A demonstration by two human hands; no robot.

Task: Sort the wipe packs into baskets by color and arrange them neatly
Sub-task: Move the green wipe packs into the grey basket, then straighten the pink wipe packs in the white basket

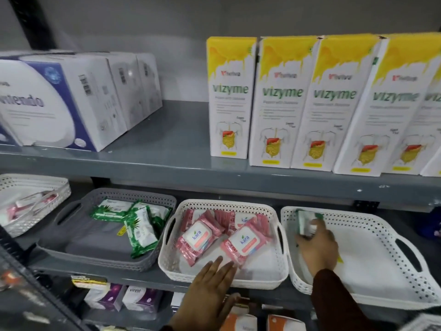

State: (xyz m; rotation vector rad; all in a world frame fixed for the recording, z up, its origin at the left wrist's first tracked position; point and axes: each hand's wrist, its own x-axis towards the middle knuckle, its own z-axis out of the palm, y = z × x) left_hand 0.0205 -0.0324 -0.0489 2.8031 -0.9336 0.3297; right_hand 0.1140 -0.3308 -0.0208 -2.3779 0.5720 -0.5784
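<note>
Three baskets stand side by side on the middle shelf. The grey basket (102,258) holds several green wipe packs (140,229) piled at its right side. Several pink wipe packs (241,241) lie loosely in the middle white basket (171,266). My left hand (210,290) rests flat and open on that basket's front rim, fingertips close to a pink pack. My right hand (317,244) reaches into the right white basket (393,237) and grips a green and white wipe pack (305,222) at the basket's back left corner.
A further white basket (35,206) with pinkish items sits at far left. The upper shelf (167,161) carries white and purple boxes (59,103) and several yellow Vizyme cartons (281,101). Small boxes (133,299) fill the shelf below.
</note>
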